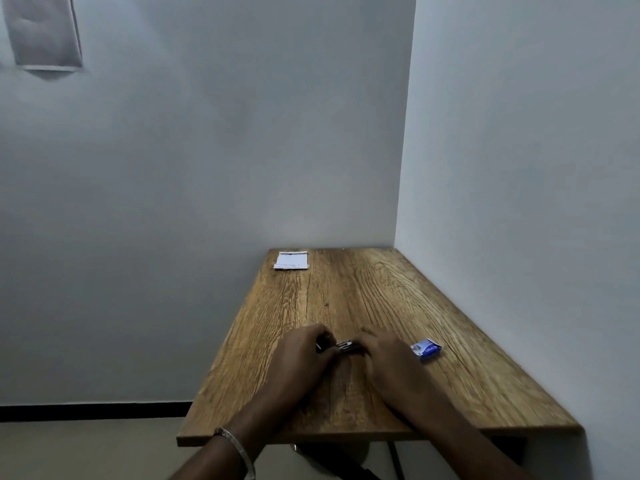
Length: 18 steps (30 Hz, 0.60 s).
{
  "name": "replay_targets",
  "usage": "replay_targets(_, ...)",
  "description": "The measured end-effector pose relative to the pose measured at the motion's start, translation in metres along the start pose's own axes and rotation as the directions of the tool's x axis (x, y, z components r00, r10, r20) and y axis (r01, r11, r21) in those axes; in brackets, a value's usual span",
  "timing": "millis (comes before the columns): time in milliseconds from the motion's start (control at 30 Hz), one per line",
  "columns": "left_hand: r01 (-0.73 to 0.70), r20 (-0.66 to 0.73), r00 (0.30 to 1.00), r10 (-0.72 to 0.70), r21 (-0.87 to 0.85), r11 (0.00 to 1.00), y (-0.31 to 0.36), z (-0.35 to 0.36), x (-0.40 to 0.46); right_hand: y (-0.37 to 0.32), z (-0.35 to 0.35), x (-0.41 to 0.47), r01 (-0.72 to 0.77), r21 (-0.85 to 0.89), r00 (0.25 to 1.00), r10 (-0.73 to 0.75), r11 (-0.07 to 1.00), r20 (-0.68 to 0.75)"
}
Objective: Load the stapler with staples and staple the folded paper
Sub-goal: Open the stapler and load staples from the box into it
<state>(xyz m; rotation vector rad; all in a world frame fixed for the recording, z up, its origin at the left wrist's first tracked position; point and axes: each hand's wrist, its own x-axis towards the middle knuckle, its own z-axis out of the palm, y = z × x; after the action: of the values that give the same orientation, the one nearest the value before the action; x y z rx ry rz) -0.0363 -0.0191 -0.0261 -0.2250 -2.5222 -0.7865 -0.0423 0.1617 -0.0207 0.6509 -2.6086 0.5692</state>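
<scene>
A small black-and-metal stapler (pixel 341 347) is sitting on the wooden table (pixel 363 292) near its front, with both hands closing on it: the left hand (pixel 300 355) is gripping its left end, the right hand (pixel 384 355) its right end. Just right, a small blue staple box (pixel 426 349) is lying; a folded white paper (pixel 291 260) is resting at the far left corner.

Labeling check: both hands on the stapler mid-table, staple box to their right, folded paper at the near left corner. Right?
One error: the folded paper lies at the far left corner of the table, by the wall, as the head view shows. Both hands, left and right, are on the stapler, staple box to their right.
</scene>
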Motion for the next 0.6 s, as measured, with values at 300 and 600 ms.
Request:
replay_targets(300, 0.014, 0.002, 1.0, -0.014, -0.002, 1.0, 0.0, 0.0, 0.0, 0.0, 0.002, 0.003, -0.072, 0.055, 0.997, 0.071, 0.996, 0.013)
replay_targets(600, 0.006, 0.01, 1.0, -0.006, -0.017, 1.0, -0.001, 0.001, 0.0, -0.006, -0.008, 0.018, -0.081, 0.1, 0.994, 0.073, 0.992, 0.082)
